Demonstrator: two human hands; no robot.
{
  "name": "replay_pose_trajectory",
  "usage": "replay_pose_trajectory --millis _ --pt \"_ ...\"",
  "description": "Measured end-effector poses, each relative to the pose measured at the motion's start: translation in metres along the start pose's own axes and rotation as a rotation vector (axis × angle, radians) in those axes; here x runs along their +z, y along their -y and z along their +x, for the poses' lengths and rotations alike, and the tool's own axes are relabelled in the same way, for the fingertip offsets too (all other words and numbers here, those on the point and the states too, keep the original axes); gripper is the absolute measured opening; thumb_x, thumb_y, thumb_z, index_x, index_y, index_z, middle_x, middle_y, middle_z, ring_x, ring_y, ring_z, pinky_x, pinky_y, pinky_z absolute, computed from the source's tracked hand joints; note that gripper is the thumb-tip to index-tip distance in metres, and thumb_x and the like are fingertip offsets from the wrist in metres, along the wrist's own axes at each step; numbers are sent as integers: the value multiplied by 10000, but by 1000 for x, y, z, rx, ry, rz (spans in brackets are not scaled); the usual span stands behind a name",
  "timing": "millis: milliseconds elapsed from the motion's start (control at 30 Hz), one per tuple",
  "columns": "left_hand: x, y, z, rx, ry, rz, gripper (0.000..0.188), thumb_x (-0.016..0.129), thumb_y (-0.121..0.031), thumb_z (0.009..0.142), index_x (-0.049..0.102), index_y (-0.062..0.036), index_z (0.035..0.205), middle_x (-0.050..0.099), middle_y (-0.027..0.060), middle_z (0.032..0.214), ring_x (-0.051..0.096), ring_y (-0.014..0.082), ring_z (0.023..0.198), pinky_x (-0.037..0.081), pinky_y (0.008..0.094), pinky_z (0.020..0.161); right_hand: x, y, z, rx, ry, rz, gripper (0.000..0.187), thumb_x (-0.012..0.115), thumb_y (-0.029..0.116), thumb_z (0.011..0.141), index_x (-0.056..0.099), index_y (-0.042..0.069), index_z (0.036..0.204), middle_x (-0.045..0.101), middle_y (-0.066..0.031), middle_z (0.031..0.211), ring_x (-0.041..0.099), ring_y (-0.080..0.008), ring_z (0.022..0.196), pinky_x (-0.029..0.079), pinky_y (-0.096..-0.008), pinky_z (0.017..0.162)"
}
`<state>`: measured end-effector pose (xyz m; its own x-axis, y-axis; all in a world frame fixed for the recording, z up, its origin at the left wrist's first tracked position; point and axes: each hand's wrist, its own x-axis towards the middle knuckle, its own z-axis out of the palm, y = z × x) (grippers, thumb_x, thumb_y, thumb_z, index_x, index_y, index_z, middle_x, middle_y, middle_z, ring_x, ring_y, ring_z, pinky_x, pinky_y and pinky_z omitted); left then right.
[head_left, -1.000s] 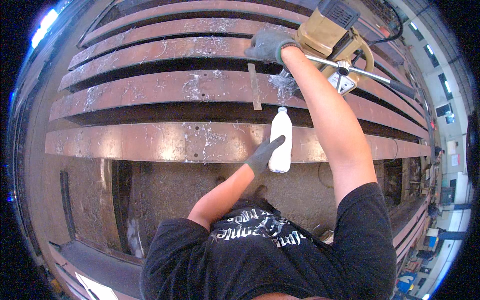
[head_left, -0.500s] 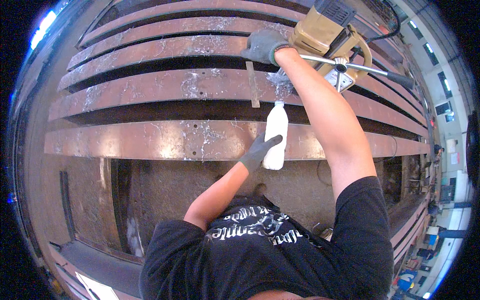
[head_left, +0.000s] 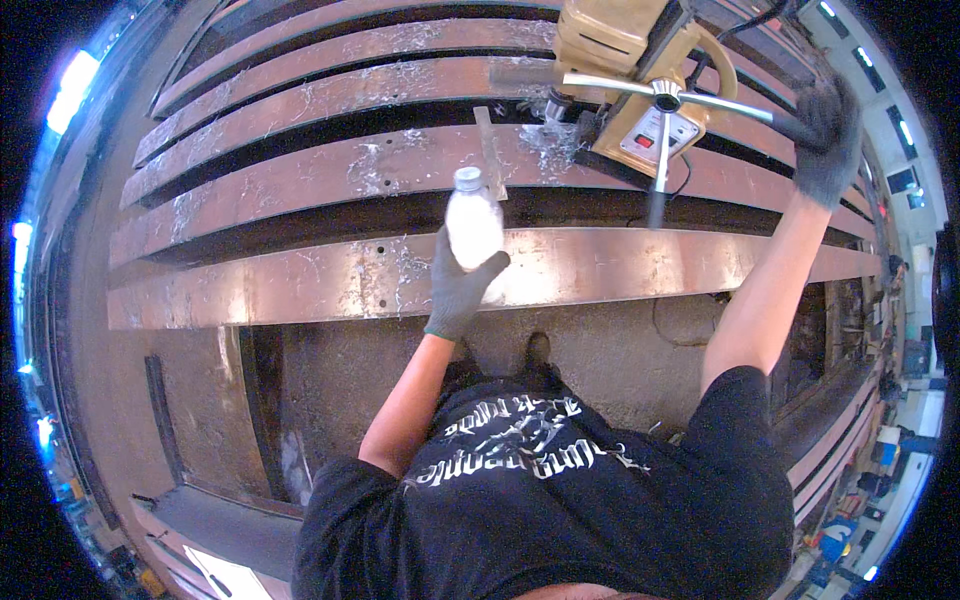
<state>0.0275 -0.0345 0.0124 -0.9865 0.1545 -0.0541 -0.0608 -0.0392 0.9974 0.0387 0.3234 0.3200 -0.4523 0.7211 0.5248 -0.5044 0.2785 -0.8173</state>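
My left hand (head_left: 458, 290), in a grey glove, is wrapped round a white plastic bottle (head_left: 474, 225) with a pale cap. The bottle stands roughly upright above the nearest beam, left of the drill. At the right, my gloved right hand (head_left: 828, 145) closes on the black grip at the end of a feed handle (head_left: 735, 108), somewhat blurred. That handle belongs to a tan magnetic drill (head_left: 640, 135) sitting on the steel beams. Two other spokes of the handle point left and toward me. Metal shavings (head_left: 548, 138) lie round the drill's cutter (head_left: 556, 104).
Several reddish-brown steel beams (head_left: 310, 275) run side by side across the view, with dark gaps between them. Loose shavings are scattered over them. A flat metal strip (head_left: 489, 150) lies across the beams behind the bottle. A cable (head_left: 680, 338) loops below the nearest beam.
My right hand has moved from beside the cutter to the handle's right-hand grip. My left hand has shifted the bottle left, away from the shavings. The handle spokes have turned.
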Motion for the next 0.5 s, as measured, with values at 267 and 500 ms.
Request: replay_pose_trajectory --millis 267,500 --pt "17 10 -24 127 -219 296 929 924 -229 730 426 -35 1489 616 149 1359 607 264 1254 491 400 1074 -154 -235 -94 436 194 -152 354 691 298 1006 693 47 1257 625 30 920 546 -58 766 499 -253 684" --pt "27 29 -32 25 -308 422 967 926 -304 730 412 -49 1509 657 179 1338 640 317 1241 505 448 1060 -84 -267 -95 474 701 -114 440 764 280 948 621 37 1286 644 -26 1030 581 -121 865 487 -284 758"
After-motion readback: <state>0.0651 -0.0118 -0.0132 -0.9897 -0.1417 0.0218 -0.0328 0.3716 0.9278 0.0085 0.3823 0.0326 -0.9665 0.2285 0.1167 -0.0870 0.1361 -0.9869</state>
